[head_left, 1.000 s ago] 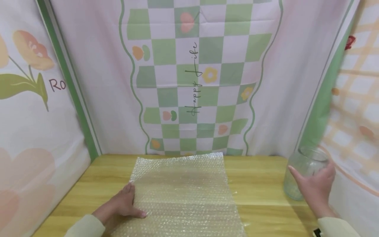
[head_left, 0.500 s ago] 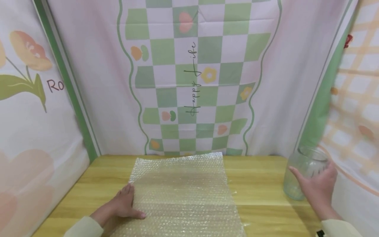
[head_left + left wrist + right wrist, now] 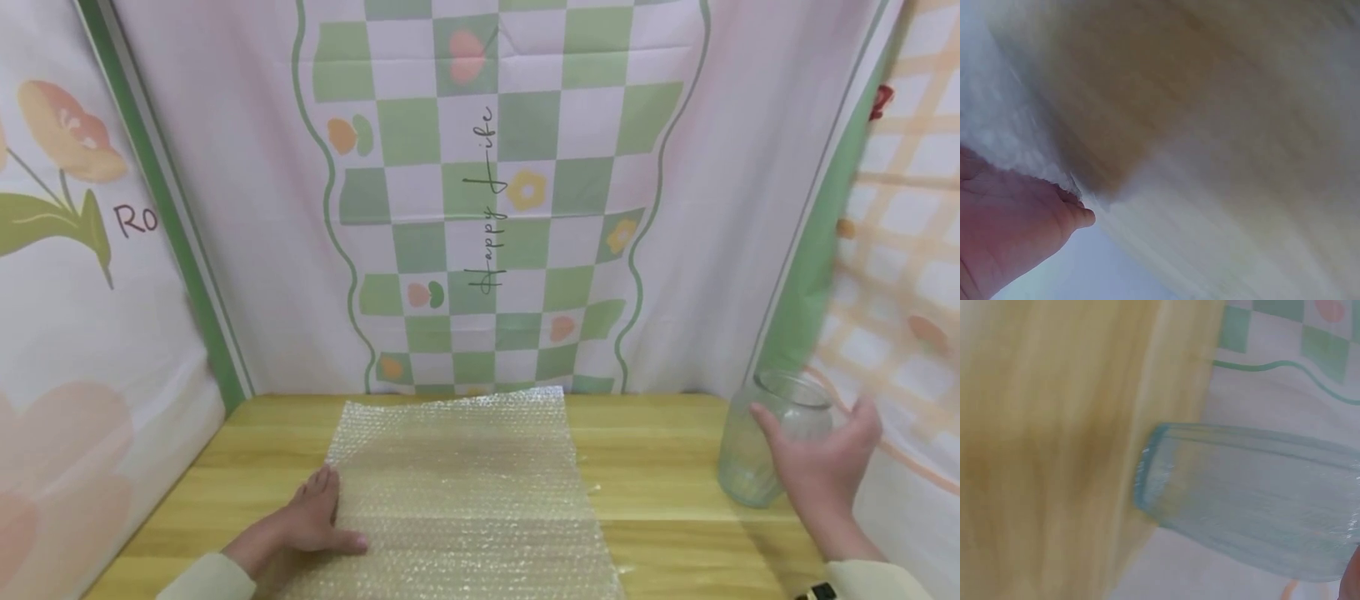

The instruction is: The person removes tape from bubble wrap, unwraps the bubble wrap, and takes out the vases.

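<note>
A sheet of clear bubble wrap (image 3: 465, 492) lies flat along the middle of the table. My left hand (image 3: 309, 518) rests at its left edge, fingers extended and thumb lying over the sheet; the left wrist view shows the hand (image 3: 1019, 228) against the wrap's edge (image 3: 1010, 119). Upright at the table's right side stands a clear glass jar (image 3: 742, 446), its mouth uncovered. Beside it my right hand (image 3: 821, 467) is spread, with the thumb overlapping the jar and the fingers off to its right. Only a bit of that hand shows in the right wrist view, near the jar (image 3: 1241, 494).
The wooden table (image 3: 652, 467) is enclosed by printed cloth: a checkered green panel (image 3: 525, 125) behind, a flowered one (image 3: 97, 333) at left, and an orange plaid one (image 3: 915, 275) close to the jar. A dark wristband (image 3: 817, 592) shows at the right sleeve.
My right hand has loosened from the jar, its fingers moving away to the right. The jar stays in place. My left hand and the bubble wrap have hardly moved.
</note>
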The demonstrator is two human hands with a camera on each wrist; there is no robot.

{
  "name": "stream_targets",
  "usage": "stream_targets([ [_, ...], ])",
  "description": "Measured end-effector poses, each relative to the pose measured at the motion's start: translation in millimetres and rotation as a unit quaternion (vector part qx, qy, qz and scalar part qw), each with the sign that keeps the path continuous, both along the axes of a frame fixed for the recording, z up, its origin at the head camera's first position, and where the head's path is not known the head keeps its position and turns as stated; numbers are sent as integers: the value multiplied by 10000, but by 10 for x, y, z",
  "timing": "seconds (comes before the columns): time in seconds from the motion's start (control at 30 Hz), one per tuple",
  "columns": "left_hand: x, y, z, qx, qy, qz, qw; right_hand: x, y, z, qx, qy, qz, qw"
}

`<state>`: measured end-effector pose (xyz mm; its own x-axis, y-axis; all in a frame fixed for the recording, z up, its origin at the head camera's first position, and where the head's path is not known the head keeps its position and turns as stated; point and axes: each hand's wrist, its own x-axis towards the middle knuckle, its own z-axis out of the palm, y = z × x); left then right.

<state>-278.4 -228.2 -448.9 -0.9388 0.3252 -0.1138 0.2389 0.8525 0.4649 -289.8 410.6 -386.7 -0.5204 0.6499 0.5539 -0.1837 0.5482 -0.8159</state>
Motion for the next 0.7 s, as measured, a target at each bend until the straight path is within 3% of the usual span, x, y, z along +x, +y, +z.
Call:
stream_targets([
  [0.17, -11, -3, 40, 63, 183, -84, 9998, 69, -147, 187, -284, 56, 118, 9995],
  [0.37, -87, 9, 59, 57, 271, -238, 9993, 104, -363, 305, 47, 418, 359, 9985],
  [0.57, -154, 116, 104, 139, 1023, -285, 9942, 73, -591, 286, 560, 840, 613, 9930],
  [0.7, -215, 212, 161, 379, 1433, -349, 9883, 53, -756, 273, 860, 596, 949, 9900],
])
